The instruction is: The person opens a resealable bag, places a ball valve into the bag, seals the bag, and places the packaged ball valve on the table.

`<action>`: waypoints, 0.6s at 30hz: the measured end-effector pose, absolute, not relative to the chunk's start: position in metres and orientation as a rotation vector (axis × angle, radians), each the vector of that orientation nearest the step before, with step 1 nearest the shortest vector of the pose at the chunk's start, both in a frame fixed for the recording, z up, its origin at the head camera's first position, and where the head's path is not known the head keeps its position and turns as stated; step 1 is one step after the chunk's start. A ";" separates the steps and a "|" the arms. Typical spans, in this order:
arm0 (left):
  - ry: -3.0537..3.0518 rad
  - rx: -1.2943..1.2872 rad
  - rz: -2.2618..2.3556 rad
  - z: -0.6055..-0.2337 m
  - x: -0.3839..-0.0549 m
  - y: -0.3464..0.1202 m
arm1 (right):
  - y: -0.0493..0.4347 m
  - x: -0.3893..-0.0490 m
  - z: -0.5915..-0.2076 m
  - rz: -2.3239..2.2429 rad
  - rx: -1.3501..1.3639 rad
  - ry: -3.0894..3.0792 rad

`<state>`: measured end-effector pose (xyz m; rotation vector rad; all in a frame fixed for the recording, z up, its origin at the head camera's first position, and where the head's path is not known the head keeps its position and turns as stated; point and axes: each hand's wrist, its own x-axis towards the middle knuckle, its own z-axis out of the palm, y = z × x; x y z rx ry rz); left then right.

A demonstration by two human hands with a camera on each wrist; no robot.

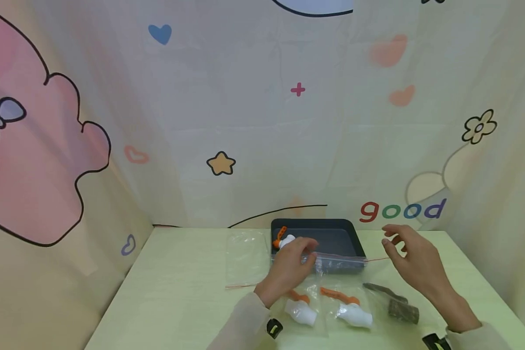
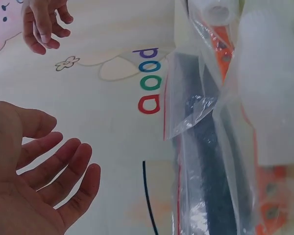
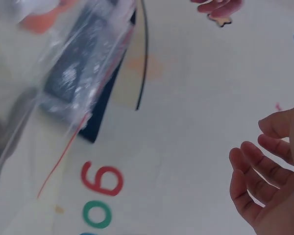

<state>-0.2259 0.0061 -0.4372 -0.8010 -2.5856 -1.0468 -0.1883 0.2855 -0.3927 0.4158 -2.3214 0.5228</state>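
My left hand (image 1: pixel 290 265) is raised in front of the dark tray (image 1: pixel 317 231), fingers loosely curled and holding nothing in the left wrist view. My right hand (image 1: pixel 420 265) hovers to the right of the tray, also loosely curled around nothing. Between them several clear zip bags lie across the tray's front edge. Inside two bags are a white bulb-shaped piece (image 1: pixel 354 315) with an orange strip (image 1: pixel 339 295) and a similar white piece (image 1: pixel 300 312). Another bag contains a brown-grey cylinder (image 1: pixel 403 311) and a dark curved stick (image 1: pixel 385 291). The left hand partly hides the bags.
Flat on the table (image 1: pixel 170 272) left of the tray lies a clear zip bag (image 1: pixel 247 257) with a red seal line. In the tray's left end sits a white piece (image 1: pixel 286 240) with an orange part (image 1: pixel 282 232). A printed curtain (image 1: pixel 253 107) hangs behind the table.
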 end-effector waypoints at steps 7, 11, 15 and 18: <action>-2.553 -0.775 -0.905 -0.430 -0.218 -0.012 | 0.257 -0.178 -0.379 0.561 0.501 -2.248; -2.569 -0.755 -0.821 -0.427 -0.212 -0.025 | 0.244 -0.176 -0.378 0.564 0.541 -2.275; -2.571 -0.719 -0.752 -0.427 -0.210 -0.042 | 0.232 -0.175 -0.381 0.560 0.580 -2.303; -2.561 -0.689 -0.717 -0.430 -0.210 -0.055 | 0.225 -0.174 -0.384 0.573 0.599 -2.313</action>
